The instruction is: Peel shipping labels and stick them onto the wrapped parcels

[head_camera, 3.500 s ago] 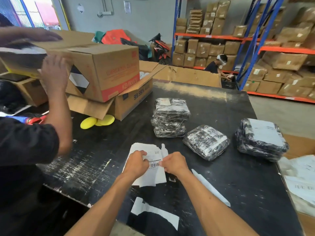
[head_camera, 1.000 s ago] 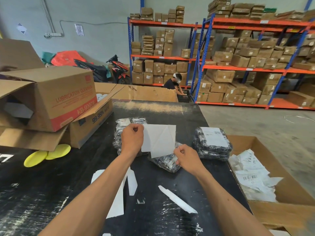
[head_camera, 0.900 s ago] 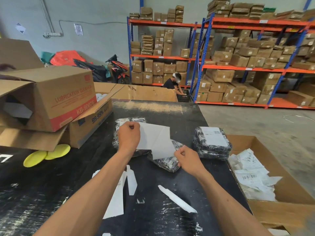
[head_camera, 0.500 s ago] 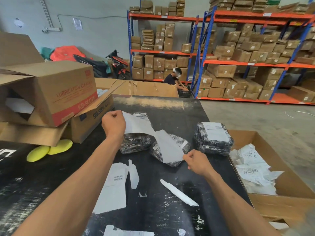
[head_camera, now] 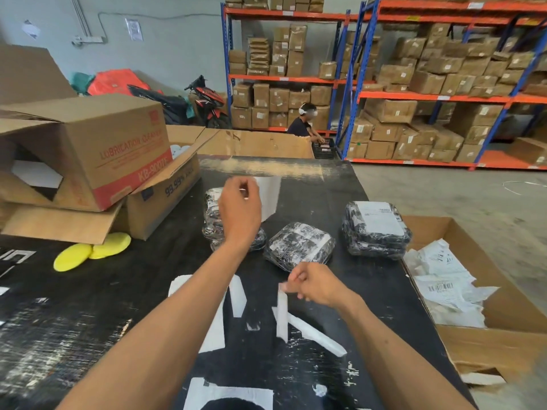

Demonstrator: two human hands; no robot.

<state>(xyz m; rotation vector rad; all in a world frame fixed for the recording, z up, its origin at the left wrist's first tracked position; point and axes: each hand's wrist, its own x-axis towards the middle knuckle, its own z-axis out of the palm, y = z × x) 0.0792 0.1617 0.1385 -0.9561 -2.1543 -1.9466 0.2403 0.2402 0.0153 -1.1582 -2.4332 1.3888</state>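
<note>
While the left hand holds the white rectangular shipping label up in the air, its fingers are curled and pinched on the label's near edge, likely so the sticky face touches nothing before it is placed. The label hangs above the far middle of the black scuffed tabletop, directly over the stack of black plastic-wrapped parcels that the wrist partly hides. Just to the right of that stack lies a single flat wrapped parcel with no label, a plausible target since its top faces up and is bare. Nearer the right edge stands a second stack of wrapped parcels whose top already carries a white label, set aside from the unlabelled ones.

The right hand hovers low over the near middle of the tabletop, fingertips closed on a narrow white backing strip that dangles down, apparently waste to be dropped. Other white strips lie beneath it. Off the right edge, an open brown cardboard box holds crumpled white paper, seemingly kept close as a bin. Large brown cardboard cartons and yellow round pads crowd the left edge.
</note>
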